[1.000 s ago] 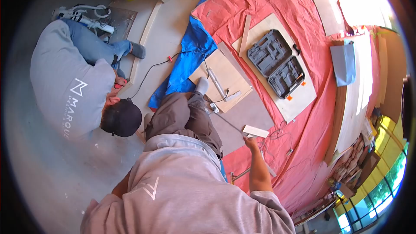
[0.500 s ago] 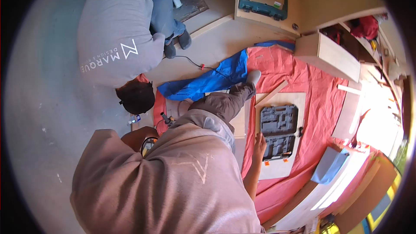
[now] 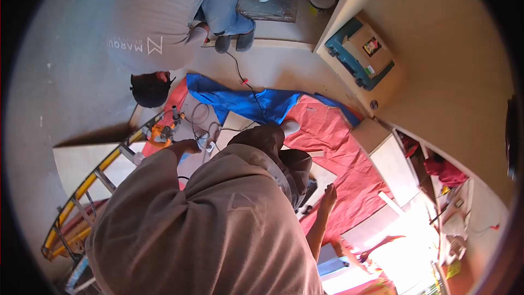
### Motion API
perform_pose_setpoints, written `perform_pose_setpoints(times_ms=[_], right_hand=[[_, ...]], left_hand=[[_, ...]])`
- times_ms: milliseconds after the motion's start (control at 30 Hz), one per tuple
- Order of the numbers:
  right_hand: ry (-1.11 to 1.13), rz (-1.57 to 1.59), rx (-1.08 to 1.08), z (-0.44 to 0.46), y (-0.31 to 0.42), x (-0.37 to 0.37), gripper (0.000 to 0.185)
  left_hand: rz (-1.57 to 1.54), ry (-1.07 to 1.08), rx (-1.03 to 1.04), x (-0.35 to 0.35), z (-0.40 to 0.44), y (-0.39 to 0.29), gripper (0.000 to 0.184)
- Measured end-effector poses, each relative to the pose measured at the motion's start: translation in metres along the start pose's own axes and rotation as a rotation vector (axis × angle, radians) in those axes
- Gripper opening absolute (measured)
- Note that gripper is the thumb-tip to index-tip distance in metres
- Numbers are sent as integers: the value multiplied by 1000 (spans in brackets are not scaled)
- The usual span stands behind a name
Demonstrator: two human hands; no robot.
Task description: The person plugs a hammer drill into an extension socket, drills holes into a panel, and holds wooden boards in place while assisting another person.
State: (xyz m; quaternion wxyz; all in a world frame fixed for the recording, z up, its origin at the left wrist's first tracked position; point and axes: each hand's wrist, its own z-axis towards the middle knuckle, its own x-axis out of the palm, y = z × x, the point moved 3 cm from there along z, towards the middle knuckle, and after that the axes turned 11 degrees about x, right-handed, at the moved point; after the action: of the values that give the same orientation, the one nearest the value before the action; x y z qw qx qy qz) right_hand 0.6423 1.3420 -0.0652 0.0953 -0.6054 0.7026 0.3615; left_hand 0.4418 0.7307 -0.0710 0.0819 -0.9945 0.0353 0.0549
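Note:
My left hand (image 3: 188, 146) hangs beside my hip, next to an orange and black power tool (image 3: 161, 134) with a dark pipe-like part standing up; its fingers are too indistinct to read. My right hand (image 3: 329, 194) hangs low on the other side, in front of a red sheet (image 3: 338, 147), with its fingers pointing outward and nothing visible in them. Near it, a dark piece of the tool case (image 3: 311, 188) shows on a pale board (image 3: 323, 176); my leg hides most of the case.
A co-worker (image 3: 164, 16) crouches at upper left. A yellow ladder (image 3: 90, 183) lies at left. Blue sheeting (image 3: 245, 101) and a black cord (image 3: 236, 65) cross the floor. A teal case (image 3: 360, 54) rests by the wall, and a wooden box (image 3: 390, 158) stands at right.
My view has turned and my body has shifted. My right hand has come away from the open tool case, now mostly behind my leg. The ladder and orange tool have come into view.

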Motion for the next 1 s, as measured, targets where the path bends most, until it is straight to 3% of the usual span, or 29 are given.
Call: perform_pose_setpoints(times_ms=[33, 100, 133, 233, 367, 400, 467, 500, 533, 600, 633, 667, 700, 733, 767, 800, 833, 867, 900, 967, 1000], right_hand=[[-30, -88, -139, 18, 22, -18, 55], [-4, -169, -320, -13, 156, -55, 52], [-10, -181, -473, -5, 191, -67, 51], [-9, -210, -862, -23, 332, -93, 47], [-6, -187, -1519, -73, 506, -97, 50], [23, -109, -1661, -98, 542, -93, 50], [-31, -106, -2014, -149, 600, -100, 45], [-103, -133, -2208, -170, 623, -110, 43], [-190, -145, -2401, -190, 645, -117, 41], [-440, -219, -2613, -220, 678, -128, 34], [-547, -305, -2658, -228, 694, -133, 32], [-649, -383, -2699, -235, 707, -135, 30], [-744, -457, -2743, -241, 718, -128, 29], [-751, -496, -2757, -239, 726, -123, 28], [-758, -534, -2771, -232, 733, -119, 27], [-772, -566, -2784, -229, 733, -109, 27], [-605, -556, -2817, -220, 724, -99, 28], [-442, -565, -2833, -204, 709, -84, 29], [-158, -651, -2683, -189, 682, -64, 29], [366, -811, -2384, -125, 619, -9, 31], [484, -1113, -2127, -110, 567, 13, 24]], left_hand=[[-15, -58, 47, -3, -1, -30, 51], [-230, -274, 166, 53, 70, -19, 44], [-12, -130, 98, 31, 46, -68, 46], [-436, -525, -26, 72, 50, -114, 48], [-837, -815, -213, 189, 55, -170, 41], [-928, -992, -310, 227, 47, -196, 38], [-1113, -854, -495, 298, 40, -255, 39], [-1093, -764, -541, 294, 11, -296, 43], [-1046, -836, -537, 366, 58, -319, 46], [-1224, -729, -530, 372, 35, -382, 46], [-1400, -707, -567, 383, 34, -412, 46], [-1286, -727, -608, 405, 57, -436, 38], [-919, -696, -413, 402, 62, -457, 32], [-832, -760, -384, 409, 73, -479, 26], [-1249, -882, -498, 383, 39, -498, 24], [-1385, -925, -568, 396, 62, -514, 27], [-1193, -1030, -508, 391, 63, -530, 38], [-1585, -1036, -635, 403, 83, -547, 40], [-1396, -945, -560, 435, 141, -564, 35], [-1584, -1102, -613, 444, 168, -601, 36], [-1746, -1107, -692, 431, 155, -614, 40]])
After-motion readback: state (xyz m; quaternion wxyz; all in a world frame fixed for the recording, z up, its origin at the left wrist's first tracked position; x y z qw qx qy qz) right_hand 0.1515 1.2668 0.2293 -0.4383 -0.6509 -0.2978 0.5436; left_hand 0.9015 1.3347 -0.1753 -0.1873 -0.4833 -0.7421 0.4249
